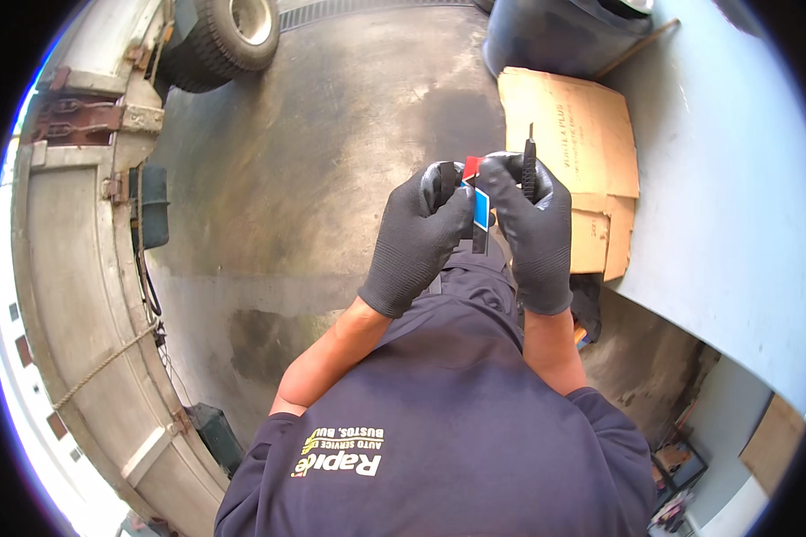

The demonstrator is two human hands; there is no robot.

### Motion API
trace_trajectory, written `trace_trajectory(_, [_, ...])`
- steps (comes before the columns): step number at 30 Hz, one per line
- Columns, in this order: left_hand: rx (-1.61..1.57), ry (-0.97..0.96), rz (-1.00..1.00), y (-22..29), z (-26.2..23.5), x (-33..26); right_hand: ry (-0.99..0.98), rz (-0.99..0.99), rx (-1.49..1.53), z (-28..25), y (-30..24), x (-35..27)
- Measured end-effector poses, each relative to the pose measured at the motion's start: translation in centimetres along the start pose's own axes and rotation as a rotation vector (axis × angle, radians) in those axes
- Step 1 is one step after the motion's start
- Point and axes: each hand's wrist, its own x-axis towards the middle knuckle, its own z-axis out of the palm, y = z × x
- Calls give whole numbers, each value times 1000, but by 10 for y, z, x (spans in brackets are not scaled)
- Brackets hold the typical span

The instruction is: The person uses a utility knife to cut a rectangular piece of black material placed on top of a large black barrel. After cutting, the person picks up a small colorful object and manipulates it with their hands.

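Both my hands are gloved in black and meet in front of my body. Pinched in the fingers of my left hand (414, 234) is a small flat packet (482, 208), coloured red, blue and black. A narrow dark strip hangs from its lower end. My right hand (539, 242) has its thumb and fingertips at the packet's red top. That same hand holds a slim black utility knife (529, 172), upright between the fingers, with its thin tip pointing away from me. Exactly how the fingers grip the packet is partly hidden by the gloves.
Flattened cardboard (569, 134) lies on the stained concrete floor (331, 134) to the right. Beyond it stands a dark blue drum (546, 36). A pale blue-grey surface (716, 179) runs along the right. On the left are a truck's side panel (81, 224) and a wheel (228, 40).
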Motion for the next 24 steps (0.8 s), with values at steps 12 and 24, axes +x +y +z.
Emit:
trace_trajectory(12, [-193, 198, -20, 64, -35, 195, -208, 232, 128, 28, -50, 221])
trace_trajectory(24, [-325, 206, -69, 112, -79, 358, -126, 228, 217, 87, -69, 382])
